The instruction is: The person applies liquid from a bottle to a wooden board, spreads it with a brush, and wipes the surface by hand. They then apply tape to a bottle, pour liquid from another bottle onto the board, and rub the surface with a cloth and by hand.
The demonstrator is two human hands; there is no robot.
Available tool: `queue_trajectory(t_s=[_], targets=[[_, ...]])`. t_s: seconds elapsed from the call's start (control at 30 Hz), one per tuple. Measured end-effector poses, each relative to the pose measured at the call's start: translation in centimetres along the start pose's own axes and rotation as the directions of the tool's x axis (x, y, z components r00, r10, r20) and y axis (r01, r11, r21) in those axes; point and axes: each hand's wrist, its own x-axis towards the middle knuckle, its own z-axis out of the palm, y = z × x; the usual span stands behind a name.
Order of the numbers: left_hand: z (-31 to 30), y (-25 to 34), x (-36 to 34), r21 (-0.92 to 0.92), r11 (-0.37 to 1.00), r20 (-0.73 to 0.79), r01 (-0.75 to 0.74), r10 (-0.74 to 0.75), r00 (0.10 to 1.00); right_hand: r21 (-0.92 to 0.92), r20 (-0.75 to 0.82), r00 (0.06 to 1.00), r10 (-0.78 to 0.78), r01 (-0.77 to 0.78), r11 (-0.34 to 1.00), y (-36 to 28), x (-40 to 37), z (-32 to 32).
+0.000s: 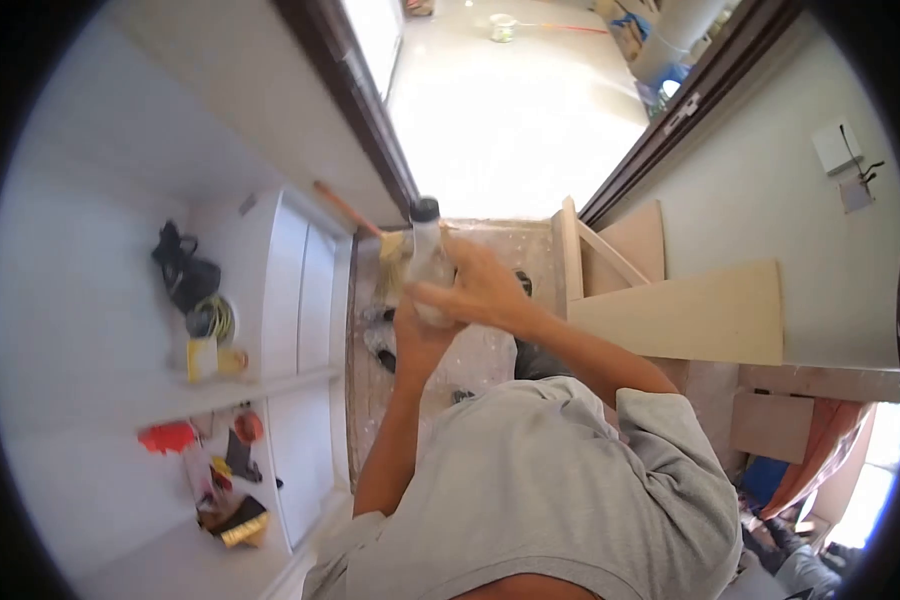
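A clear bottle (430,260) with a black cap stands upright in front of my chest, held between both hands. Around its lower part wraps my left hand (422,330). From the right side, my right hand (475,285) closes on the bottle's middle, its thumb lying across the front. The cap is free of my fingers. What the bottle contains, if anything, is blurred.
White shelves (270,390) on the left hold a black bag (185,270), a yellow container (205,358) and tools. A broom (395,250) leans beyond. Wooden boards (690,310) stand on the right. A bright doorway (510,130) lies ahead.
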Motion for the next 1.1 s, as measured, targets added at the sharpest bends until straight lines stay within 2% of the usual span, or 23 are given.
queue_trajectory(t_s=[0.03, 0.1, 0.13, 0.23, 0.33, 0.43, 0.57, 0.67, 0.7, 0.8, 0.83, 0.97, 1.03, 1.07, 1.1], targets=[[1.1, -0.7, 0.8, 0.002, 0.999, 0.035, 0.032, -0.032, 0.999, -0.010, 0.016, 0.999, 0.029, -0.028, 1.000, 1.5, 0.8, -0.6], [3.9, -5.0, 3.3, -0.089, 0.993, 0.148, 0.082, -0.068, 0.987, -0.096, 0.155, 0.981, 0.113, -0.098, 0.990, 3.7, 3.2, -3.8], [5.1, -5.2, 5.1, -0.126, 0.986, 0.198, 0.113, -0.086, 0.976, -0.138, 0.228, 0.962, 0.153, -0.124, 0.983, 4.9, 4.3, -5.7], [9.4, -1.9, 10.9, -0.406, 0.829, 0.192, 0.384, -0.333, 0.923, 0.045, 0.313, 0.949, 0.026, -0.042, 0.998, 11.9, 7.4, -11.3], [11.7, -2.3, 17.6, -0.362, 0.815, 0.260, 0.452, -0.377, 0.889, 0.178, 0.305, 0.942, 0.139, -0.200, 0.963, 18.5, 11.2, -18.3], [13.6, 0.9, 26.0, -0.374, 0.879, 0.219, 0.297, -0.227, 0.949, 0.152, 0.152, 0.952, 0.266, -0.288, 0.945, 22.5, 15.6, -24.8], [15.5, 1.9, 36.8, -0.421, 0.856, 0.291, 0.300, -0.186, 0.939, 0.569, 0.072, 0.893, 0.445, -0.403, 0.717, 25.7, 22.8, -30.6], [17.5, 3.1, 43.5, -0.567, 0.776, 0.294, 0.276, -0.121, 0.948, 0.693, -0.109, 0.841, 0.530, -0.317, 0.647, 27.9, 27.9, -31.2], [18.1, 3.4, 45.7, -0.592, 0.742, 0.326, 0.315, -0.137, 0.936, 0.706, -0.140, 0.834, 0.533, -0.293, 0.645, 29.6, 29.6, -31.1], [19.9, 2.2, 52.9, -0.673, 0.617, 0.355, 0.408, -0.215, 0.910, 0.821, -0.060, 0.823, 0.565, -0.281, 0.497, 31.5, 34.9, -33.7], [20.2, 2.1, 55.1, -0.705, 0.591, 0.352, 0.391, -0.187, 0.917, 0.843, -0.084, 0.811, 0.578, -0.251, 0.475, 32.8, 36.3, -34.6], [22.3, -0.3, 67.7, -0.669, 0.673, 0.288, 0.315, -0.155, 0.945, 0.861, -0.133, 0.733, 0.667, -0.248, 0.444, 38.9, 43.8, -40.8], [23.1, -1.2, 74.6, -0.634, 0.717, 0.283, 0.289, -0.132, 0.950, 0.831, -0.171, 0.703, 0.690, -0.274, 0.485, 44.2, 45.8, -42.4], [22.9, -1.6, 78.5, -0.612, 0.743, 0.282, 0.273, -0.117, 0.952, 0.742, -0.188, 0.599, 0.779, -0.432, 0.512, 48.4, 46.2, -42.1], [22.7, -0.9, 82.0, -0.612, 0.744, 0.304, 0.269, -0.092, 0.948, 0.542, -0.257, 0.497, 0.829, -0.636, 0.549, 52.1, 45.6, -41.4]])
